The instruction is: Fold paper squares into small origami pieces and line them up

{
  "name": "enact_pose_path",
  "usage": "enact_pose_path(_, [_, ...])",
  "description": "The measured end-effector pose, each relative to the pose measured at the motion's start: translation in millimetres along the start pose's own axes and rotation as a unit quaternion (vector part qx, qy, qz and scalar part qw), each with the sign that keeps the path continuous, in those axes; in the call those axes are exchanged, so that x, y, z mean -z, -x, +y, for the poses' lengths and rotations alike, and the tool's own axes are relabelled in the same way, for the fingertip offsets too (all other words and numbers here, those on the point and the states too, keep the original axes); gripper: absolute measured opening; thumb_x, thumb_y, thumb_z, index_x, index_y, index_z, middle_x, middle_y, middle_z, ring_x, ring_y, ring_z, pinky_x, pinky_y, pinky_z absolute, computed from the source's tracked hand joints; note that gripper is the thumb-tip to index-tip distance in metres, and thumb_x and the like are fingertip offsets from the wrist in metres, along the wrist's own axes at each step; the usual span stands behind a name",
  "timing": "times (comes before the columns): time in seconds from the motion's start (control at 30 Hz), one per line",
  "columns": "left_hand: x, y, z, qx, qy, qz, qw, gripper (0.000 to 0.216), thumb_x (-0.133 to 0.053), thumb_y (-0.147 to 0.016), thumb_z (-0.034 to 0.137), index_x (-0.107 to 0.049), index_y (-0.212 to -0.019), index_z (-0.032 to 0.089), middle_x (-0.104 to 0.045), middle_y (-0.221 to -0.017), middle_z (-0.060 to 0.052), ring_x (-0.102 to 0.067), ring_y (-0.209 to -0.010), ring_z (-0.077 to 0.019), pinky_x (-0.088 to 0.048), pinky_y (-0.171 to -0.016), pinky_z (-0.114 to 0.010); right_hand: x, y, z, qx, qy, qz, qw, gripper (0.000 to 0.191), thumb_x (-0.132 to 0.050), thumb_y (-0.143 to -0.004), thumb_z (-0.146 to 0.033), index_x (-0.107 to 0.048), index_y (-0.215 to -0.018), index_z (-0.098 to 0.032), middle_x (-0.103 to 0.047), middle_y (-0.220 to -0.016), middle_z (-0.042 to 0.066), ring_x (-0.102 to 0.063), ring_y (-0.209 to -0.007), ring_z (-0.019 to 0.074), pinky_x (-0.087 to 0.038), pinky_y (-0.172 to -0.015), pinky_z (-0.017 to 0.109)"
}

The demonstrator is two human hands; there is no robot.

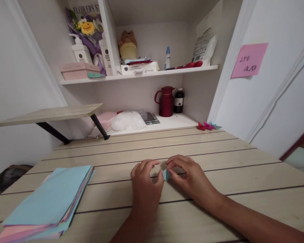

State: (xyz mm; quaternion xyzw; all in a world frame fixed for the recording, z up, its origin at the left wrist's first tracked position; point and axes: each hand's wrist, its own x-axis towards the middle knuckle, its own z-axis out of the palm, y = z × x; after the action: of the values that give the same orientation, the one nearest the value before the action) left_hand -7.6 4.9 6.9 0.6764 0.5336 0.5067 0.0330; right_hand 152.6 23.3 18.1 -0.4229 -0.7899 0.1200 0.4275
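A small piece of folded light-blue paper (165, 174) is between my hands, just above or on the wooden tabletop. My right hand (190, 173) pinches its upper right side with thumb and forefinger. My left hand (147, 180) curves in from the other side, thumb tip against the paper's left edge and forefinger held apart from the thumb. Part of the paper is hidden behind the fingers. On the left of the table lies a stack of coloured paper sheets (50, 195) with a light-blue sheet on top.
Small folded paper figures (209, 126) in red, magenta and blue sit at the table's far right edge. A raised wooden shelf (50, 113) on black brackets stands far left. Behind are a red thermos jug (166, 103), a dark bottle (178, 101) and a white plastic bag (128, 121).
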Motion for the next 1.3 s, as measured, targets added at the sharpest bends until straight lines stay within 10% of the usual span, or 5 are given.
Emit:
enact_pose_path(0.57, [-10.8, 2.1, 6.3, 0.013, -0.043, -0.021, 0.999, 0.014, -0.057, -0.068, 0.008, -0.057, -0.065, 0.021, -0.067, -0.065, 0.003, -0.063, -0.062, -0.0159, -0.041, -0.093, -0.045, -2.6, 0.4, -4.7, 0.035, 0.013, -0.001, 0.999, 0.011, -0.058, -0.079, -0.012, -0.061, -0.075, -0.022, -0.07, -0.089, 0.003, -0.064, -0.087, 0.0199, -0.046, -0.081, 0.035])
enact_pose_path(1.3, [-10.3, -1.0, -4.7, 0.138, 0.058, -0.015, 0.989, 0.011, -0.053, -0.066, 0.011, -0.06, -0.063, 0.02, -0.066, -0.06, 0.002, -0.064, -0.057, -0.0144, -0.049, -0.056, -0.022, 0.6, -0.1, -1.2, -0.063, -0.162, -0.067, 0.982, 0.009, -0.051, -0.079, -0.013, -0.055, -0.078, -0.021, -0.068, -0.084, 0.001, -0.064, -0.079, 0.0171, -0.049, -0.066, 0.026])
